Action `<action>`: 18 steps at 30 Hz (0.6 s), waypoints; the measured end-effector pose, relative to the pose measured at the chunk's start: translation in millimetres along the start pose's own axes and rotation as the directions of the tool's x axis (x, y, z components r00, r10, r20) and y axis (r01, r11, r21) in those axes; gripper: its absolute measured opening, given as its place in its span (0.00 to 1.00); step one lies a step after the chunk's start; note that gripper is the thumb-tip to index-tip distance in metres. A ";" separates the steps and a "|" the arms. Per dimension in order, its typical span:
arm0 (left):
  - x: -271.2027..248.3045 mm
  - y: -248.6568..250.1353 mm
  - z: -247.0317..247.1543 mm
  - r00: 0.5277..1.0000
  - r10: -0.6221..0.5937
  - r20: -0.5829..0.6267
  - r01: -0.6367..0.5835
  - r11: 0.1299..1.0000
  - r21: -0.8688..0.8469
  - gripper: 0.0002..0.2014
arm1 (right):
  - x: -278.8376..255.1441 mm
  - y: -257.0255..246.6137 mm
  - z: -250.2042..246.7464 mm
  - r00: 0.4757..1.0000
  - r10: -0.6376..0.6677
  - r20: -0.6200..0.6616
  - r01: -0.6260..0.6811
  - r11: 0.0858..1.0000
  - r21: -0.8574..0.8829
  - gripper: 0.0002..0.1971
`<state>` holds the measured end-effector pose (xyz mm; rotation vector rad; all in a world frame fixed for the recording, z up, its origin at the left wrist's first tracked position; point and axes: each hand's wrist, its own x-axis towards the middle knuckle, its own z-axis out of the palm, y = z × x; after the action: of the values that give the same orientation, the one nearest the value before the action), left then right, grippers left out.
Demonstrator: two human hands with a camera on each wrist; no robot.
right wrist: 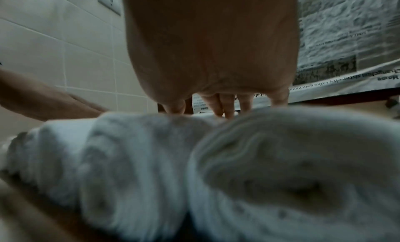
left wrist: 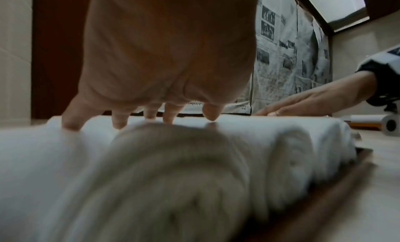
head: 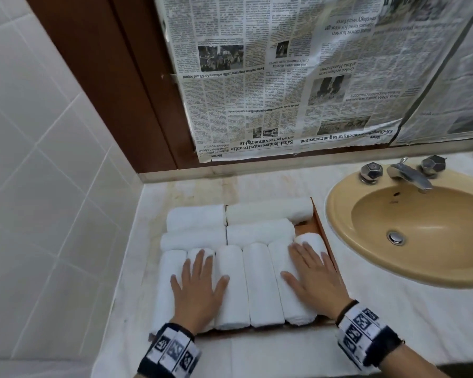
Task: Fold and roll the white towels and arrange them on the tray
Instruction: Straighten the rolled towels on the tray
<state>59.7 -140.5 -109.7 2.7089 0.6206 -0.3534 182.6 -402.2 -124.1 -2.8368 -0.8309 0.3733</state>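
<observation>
Several rolled white towels (head: 260,285) fill a brown wooden tray (head: 318,222) on the counter. The front row lies lengthwise towards me, and the rolls (head: 268,210) behind it lie crosswise. My left hand (head: 198,285) rests flat with fingers spread on the second roll from the left (left wrist: 173,168). My right hand (head: 311,274) lies flat with straight fingers on the two rightmost rolls (right wrist: 292,160). Neither hand grips anything. In both wrist views the rolled ends are close and blurred under the palms (left wrist: 164,57) (right wrist: 212,45).
A tan sink basin (head: 421,227) with a chrome tap (head: 410,173) sits just right of the tray. Newspaper (head: 298,77) covers the mirror behind. A tiled wall (head: 38,159) bounds the left. Bare white counter (head: 257,356) lies in front of the tray.
</observation>
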 end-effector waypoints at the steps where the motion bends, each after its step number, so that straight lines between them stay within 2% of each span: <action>1: -0.3 -2.3 7.9 1.000 0.011 -0.014 -0.011 1.000 0.017 0.42 | -2.9 -5.3 5.9 1.000 0.024 -0.020 -0.024 1.000 -0.001 0.45; 3: -1.7 -5.7 21.0 0.998 0.015 -0.053 -0.014 1.000 0.022 0.47 | -4.2 -10.8 13.9 0.996 0.063 -0.056 -0.062 0.998 0.009 0.47; 7: -5.0 -8.4 23.5 0.994 0.026 -0.110 -0.027 1.000 -0.009 0.47 | -7.4 -15.4 13.7 0.988 0.109 -0.106 -0.106 0.994 0.031 0.42; 10: -14.0 -11.6 18.2 0.992 -0.007 -0.127 0.005 1.000 -0.015 0.37 | -21.7 -12.2 15.7 0.962 0.191 -0.196 -0.169 0.978 0.124 0.36; 12: -24.9 -19.1 19.4 0.987 -0.044 -0.157 0.040 0.999 -0.029 0.35 | -34.4 -6.4 20.2 0.936 0.256 -0.242 -0.214 0.959 0.188 0.32; 15: -39.9 -29.9 30.7 0.985 -0.006 -0.175 0.005 1.000 -0.004 0.36 | -50.6 2.2 25.8 0.923 0.313 -0.222 -0.246 0.927 0.284 0.30; 18: -46.4 -35.6 37.4 0.978 0.025 -0.205 -0.029 0.999 -0.017 0.36 | -62.1 3.6 31.5 0.931 0.310 -0.193 -0.247 0.923 0.294 0.29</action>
<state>-3.3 -141.7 -138.9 2.7524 0.6379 -0.0603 124.9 -436.6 -143.1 -2.6748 -0.3002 0.1596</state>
